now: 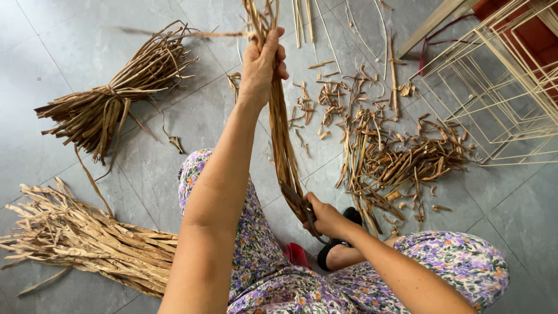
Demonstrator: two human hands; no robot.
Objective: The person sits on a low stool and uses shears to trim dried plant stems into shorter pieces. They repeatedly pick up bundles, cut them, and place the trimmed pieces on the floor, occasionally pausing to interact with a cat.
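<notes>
Dried brown reed strands run past the top edge, gripped high by left hand fingers; right hand fingers close around a half-hidden cutting tool at their lower end.

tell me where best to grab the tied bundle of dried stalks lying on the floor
Probably at the tied waist of the tied bundle, coming down from above. The stalks are cinched narrow there by a wrapped strand and fan out loose at both ends, so that pinch point likely holds them all together.

We wear loose trousers printed with purple, white and orange flowers, and 1 black sandal; both our forearms are bare, unsleeved.
</notes>
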